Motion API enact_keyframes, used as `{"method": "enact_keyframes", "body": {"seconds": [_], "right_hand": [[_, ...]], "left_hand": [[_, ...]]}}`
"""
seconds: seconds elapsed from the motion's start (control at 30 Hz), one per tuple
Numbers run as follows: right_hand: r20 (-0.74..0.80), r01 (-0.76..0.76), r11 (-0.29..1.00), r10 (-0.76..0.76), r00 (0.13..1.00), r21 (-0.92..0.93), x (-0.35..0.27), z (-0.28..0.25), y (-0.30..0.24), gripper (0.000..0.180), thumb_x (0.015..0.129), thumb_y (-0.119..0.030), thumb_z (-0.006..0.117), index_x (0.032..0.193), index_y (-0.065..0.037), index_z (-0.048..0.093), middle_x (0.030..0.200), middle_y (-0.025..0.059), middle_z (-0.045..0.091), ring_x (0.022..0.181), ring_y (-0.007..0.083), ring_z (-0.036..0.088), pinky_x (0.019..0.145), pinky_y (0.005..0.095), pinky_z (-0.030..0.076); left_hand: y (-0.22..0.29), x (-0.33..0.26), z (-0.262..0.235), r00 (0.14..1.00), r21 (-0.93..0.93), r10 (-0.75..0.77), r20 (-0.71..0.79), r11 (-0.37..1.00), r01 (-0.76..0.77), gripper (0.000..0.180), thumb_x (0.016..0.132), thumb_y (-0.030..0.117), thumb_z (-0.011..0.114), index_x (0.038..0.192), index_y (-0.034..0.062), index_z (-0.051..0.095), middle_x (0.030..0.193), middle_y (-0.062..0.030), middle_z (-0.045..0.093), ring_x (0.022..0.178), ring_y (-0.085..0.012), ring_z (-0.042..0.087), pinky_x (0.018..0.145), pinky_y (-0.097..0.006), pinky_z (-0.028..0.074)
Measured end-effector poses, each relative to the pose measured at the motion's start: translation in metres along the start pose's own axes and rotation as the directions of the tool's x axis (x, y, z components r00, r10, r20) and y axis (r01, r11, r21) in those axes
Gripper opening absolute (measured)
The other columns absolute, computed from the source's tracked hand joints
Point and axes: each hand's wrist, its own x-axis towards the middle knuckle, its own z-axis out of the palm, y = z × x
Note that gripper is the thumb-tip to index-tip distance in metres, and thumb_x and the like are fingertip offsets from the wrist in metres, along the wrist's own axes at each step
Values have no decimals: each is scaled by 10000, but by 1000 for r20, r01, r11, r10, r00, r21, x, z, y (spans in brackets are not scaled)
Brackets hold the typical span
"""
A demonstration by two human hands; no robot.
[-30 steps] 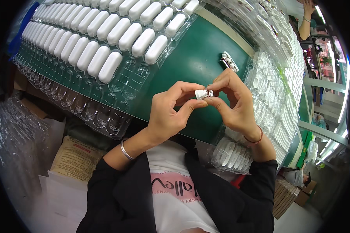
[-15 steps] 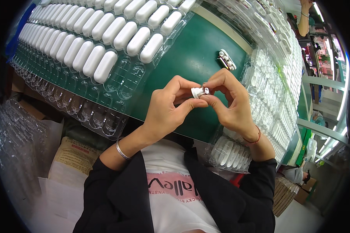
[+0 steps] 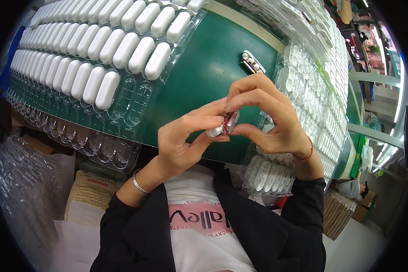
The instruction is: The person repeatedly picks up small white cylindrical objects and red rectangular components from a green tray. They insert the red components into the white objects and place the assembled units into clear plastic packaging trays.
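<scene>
My left hand (image 3: 185, 140) and my right hand (image 3: 269, 120) meet over the green table (image 3: 204, 77), both pinching one small white part with a red and silver end (image 3: 223, 127) between fingertips and thumbs. A clear blister tray (image 3: 84, 63) filled with several white oblong capsules lies to the left, its nearest rows of pockets bare. Another small white and metal part (image 3: 252, 62) lies on the green surface just beyond my right hand.
Stacks of clear blister trays holding white pieces (image 3: 317, 90) run along the right side. Clear plastic bags (image 3: 18, 181) and a brown sack (image 3: 93, 192) sit low on the left. A person (image 3: 355, 188) crouches by cardboard at far right.
My hands have kept the small part between them and turned it; it now shows a red and silver end. The hands have shifted only slightly.
</scene>
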Motion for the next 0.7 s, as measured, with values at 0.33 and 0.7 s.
{"method": "enact_keyframes", "body": {"seconds": [0.33, 0.7], "right_hand": [[-78, 18, 998, -13, 997, 61, -4, 5, 6, 392, 664, 19, 778, 1021, -48, 630, 1047, 112, 590, 891, 257, 622, 721, 326, 526], [-181, 229, 955, -263, 947, -190, -12, 18, 13, 382, 661, 45, 780, 1019, -39, 678, 1017, 128, 623, 859, 247, 633, 685, 314, 534]], "left_hand": [[-1, 4, -1, 996, -33, 84, 38, 996, -83, 359, 819, -137, 644, 1122, 17, 530, 1229, -297, 580, 1215, -431, 527, 904, -429, 563], [8, 5, 5, 992, -250, -123, -14, 961, 116, 331, 878, -21, 651, 1160, -24, 477, 1335, -319, 504, 1203, -302, 568, 960, -340, 487]]}}
